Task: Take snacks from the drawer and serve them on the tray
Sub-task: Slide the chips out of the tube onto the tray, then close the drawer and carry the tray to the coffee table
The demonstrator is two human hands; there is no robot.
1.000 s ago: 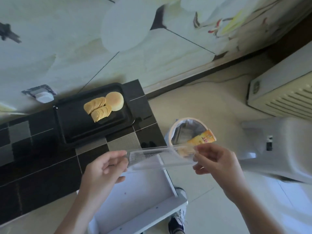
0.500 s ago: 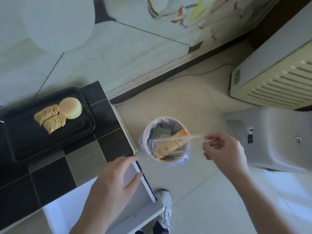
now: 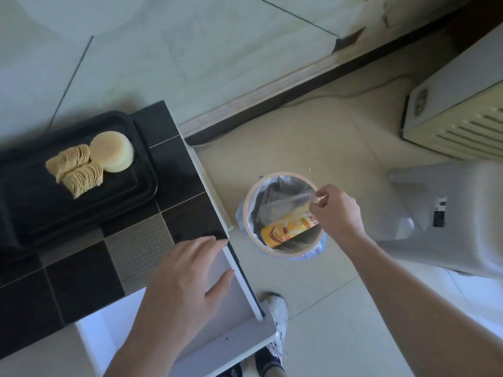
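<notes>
right hand (image 3: 333, 212) pinches clear wrapper (image 3: 294, 200) over bin (image 3: 283, 213), binning it | left hand (image 3: 187, 278) flat, empty, on open drawer (image 3: 231, 317) | snacks (image 3: 89, 163) at tray (image 3: 81, 219) back-right corner

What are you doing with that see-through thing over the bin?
The right hand pinches an empty clear plastic wrapper over the lined trash bin, where a yellow snack packet already lies. The left hand hovers flat over the open white drawer. On the black tray sit two stacks of thin crisps and a round cake.
</notes>
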